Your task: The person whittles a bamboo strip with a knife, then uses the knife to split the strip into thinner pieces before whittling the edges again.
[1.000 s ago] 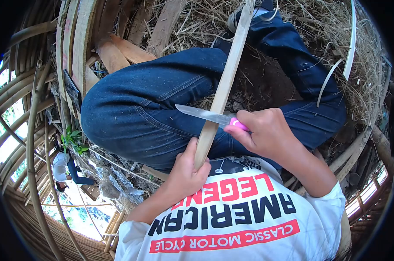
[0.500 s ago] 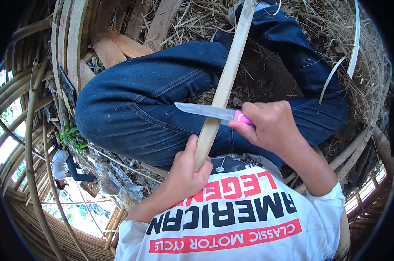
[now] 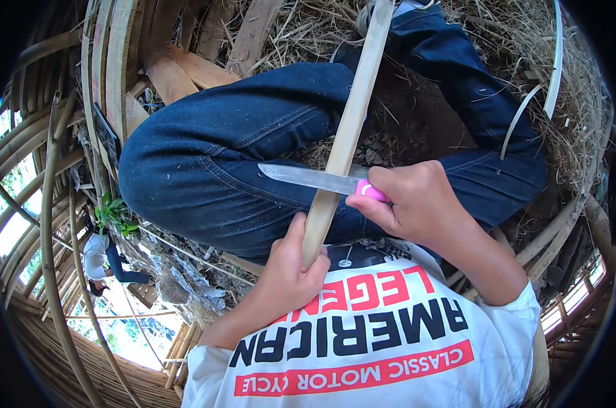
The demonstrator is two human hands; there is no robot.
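Note:
A long, pale strip of wood or bamboo (image 3: 354,126) runs from my lap up past my legs to the top of the view. My left hand (image 3: 295,268) is closed round its near end, close to my shirt. In my right hand (image 3: 413,197) is a knife (image 3: 308,178) with a pink handle, the fingers wrapped round the grip. The blade lies across the strip, above my left hand, its tip pointing left. Whether the edge bites into the strip cannot be made out.
My bent legs in jeans (image 3: 179,170) surround the strip. Dry straw and shavings (image 3: 518,41) cover the ground at upper right. Planks (image 3: 117,61) lean at upper left. Beyond bamboo poles (image 3: 48,204), another person (image 3: 97,258) sits at far left.
The knife and my right hand have shifted slightly left across the strip. The strip has tilted or slid a little left at its upper part; my left hand keeps its hold.

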